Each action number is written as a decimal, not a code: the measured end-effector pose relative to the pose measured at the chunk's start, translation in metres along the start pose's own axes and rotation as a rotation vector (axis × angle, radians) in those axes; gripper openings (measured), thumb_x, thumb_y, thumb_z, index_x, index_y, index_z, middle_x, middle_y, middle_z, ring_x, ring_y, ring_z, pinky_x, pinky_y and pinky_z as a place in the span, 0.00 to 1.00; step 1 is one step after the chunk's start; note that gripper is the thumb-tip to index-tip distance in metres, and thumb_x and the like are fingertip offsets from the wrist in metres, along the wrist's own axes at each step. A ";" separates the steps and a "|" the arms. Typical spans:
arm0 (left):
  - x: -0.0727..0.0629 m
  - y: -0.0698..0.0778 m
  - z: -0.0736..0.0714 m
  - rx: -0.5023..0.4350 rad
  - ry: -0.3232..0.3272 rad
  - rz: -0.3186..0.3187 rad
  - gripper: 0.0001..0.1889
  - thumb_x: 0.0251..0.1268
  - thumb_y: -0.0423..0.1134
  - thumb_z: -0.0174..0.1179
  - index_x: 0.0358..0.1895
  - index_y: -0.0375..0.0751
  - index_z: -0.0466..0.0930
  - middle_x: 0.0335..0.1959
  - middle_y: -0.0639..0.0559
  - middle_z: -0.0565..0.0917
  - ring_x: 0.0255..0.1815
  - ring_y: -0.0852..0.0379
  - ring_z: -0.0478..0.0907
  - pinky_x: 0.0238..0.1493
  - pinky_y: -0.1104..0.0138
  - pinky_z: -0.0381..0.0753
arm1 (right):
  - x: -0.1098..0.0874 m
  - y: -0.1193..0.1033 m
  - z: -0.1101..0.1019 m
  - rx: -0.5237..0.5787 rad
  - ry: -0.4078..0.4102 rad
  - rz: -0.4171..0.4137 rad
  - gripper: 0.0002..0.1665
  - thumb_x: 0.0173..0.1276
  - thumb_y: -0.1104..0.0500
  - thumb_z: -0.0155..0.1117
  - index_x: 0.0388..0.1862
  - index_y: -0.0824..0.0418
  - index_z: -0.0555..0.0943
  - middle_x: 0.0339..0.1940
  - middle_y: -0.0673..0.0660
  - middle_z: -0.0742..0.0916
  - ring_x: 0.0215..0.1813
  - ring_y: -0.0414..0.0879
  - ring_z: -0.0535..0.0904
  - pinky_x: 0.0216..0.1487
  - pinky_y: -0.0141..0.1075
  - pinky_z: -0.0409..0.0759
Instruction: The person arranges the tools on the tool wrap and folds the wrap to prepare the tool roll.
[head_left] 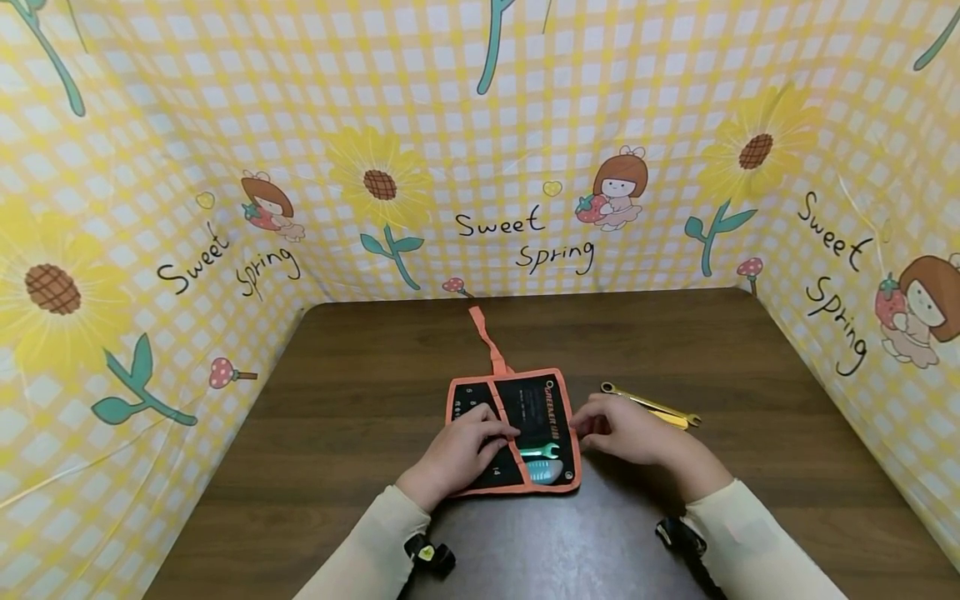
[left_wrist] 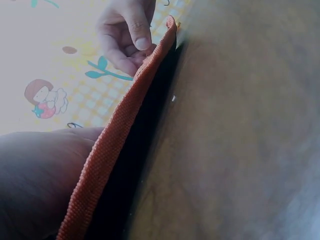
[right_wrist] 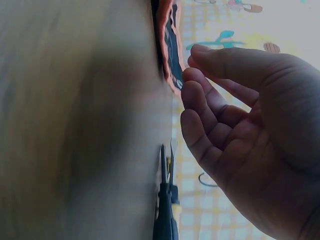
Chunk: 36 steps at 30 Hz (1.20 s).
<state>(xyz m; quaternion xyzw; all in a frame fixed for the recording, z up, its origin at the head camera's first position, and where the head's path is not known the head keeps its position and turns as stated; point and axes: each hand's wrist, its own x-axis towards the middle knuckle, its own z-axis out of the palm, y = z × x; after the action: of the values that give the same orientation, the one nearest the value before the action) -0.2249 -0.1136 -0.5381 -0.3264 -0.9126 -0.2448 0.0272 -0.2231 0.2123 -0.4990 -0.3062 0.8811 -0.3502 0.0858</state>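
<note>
A black tool pouch [head_left: 536,408] with orange trim lies flat on the table, its orange strap [head_left: 483,333] stretched toward the back. Printed numbers run down its left side. My left hand [head_left: 461,450] rests on the pouch, fingers reaching to the middle orange band. Below those fingertips a green wrench [head_left: 542,451] and a light blue ribbed piece [head_left: 545,472] show in the right section. At the pouch's right edge is my right hand [head_left: 626,429], fingers loosely bent with nothing seen between them; whether they touch the edge I cannot tell.
Behind my right hand lies a gold wrench [head_left: 637,400], with another yellow tool [head_left: 672,418] beside it. The right wrist view shows slim dark tools [right_wrist: 166,210] edge-on. Yellow checked cloth [head_left: 420,267] walls off the brown table [head_left: 337,400] at the back and sides.
</note>
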 end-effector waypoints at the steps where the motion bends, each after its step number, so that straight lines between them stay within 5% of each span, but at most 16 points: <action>1: 0.000 0.000 0.000 -0.001 -0.002 0.000 0.12 0.78 0.44 0.64 0.58 0.63 0.89 0.39 0.65 0.73 0.33 0.67 0.70 0.33 0.70 0.73 | -0.001 0.001 -0.001 0.007 0.008 0.003 0.12 0.68 0.66 0.75 0.49 0.58 0.90 0.37 0.47 0.83 0.37 0.39 0.78 0.40 0.36 0.81; 20: 0.003 0.001 -0.001 -0.039 -0.012 -0.042 0.06 0.78 0.44 0.63 0.51 0.62 0.84 0.43 0.63 0.76 0.41 0.65 0.75 0.44 0.65 0.80 | -0.018 0.025 -0.022 -0.001 0.165 0.102 0.12 0.68 0.67 0.74 0.50 0.59 0.88 0.37 0.46 0.83 0.38 0.42 0.78 0.39 0.36 0.79; 36: 0.002 0.002 -0.001 -0.016 0.012 -0.038 0.04 0.77 0.42 0.64 0.47 0.60 0.84 0.41 0.63 0.76 0.38 0.65 0.74 0.42 0.65 0.79 | -0.037 0.049 -0.041 -0.018 0.345 0.149 0.10 0.68 0.67 0.74 0.48 0.63 0.89 0.38 0.49 0.85 0.39 0.44 0.81 0.41 0.36 0.79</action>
<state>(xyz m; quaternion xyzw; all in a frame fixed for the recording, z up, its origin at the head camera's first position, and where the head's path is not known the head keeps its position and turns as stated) -0.2250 -0.1117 -0.5361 -0.3077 -0.9164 -0.2546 0.0253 -0.2320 0.2861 -0.5037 -0.1763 0.9060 -0.3822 -0.0436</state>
